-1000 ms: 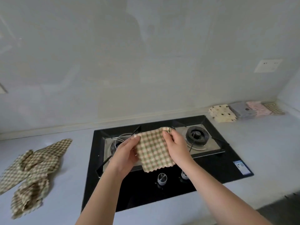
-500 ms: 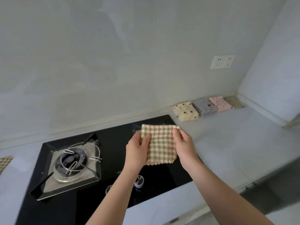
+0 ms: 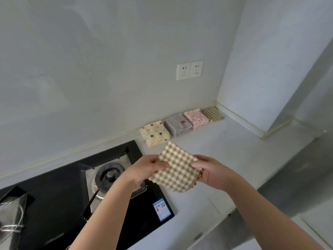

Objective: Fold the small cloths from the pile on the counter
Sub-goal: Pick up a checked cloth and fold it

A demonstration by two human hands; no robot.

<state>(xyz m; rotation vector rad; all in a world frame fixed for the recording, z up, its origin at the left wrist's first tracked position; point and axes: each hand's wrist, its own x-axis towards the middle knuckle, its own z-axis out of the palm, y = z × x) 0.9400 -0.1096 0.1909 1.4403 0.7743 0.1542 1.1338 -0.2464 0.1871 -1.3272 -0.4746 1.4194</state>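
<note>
The left hand (image 3: 144,171) and right hand (image 3: 211,173) each pinch an edge of the folded checked cloth (image 3: 177,168), holding it above the counter (image 3: 225,156) beside the stove (image 3: 108,177). Folding looks finished; the next move likely means setting it down by the stacks (image 3: 180,126) at the wall.

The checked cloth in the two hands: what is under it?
The checked cloth hangs above the pale counter, near the black hob. The left hand and right hand pinch its sides; fingers beneath it and the counter patch below are covered.
</note>
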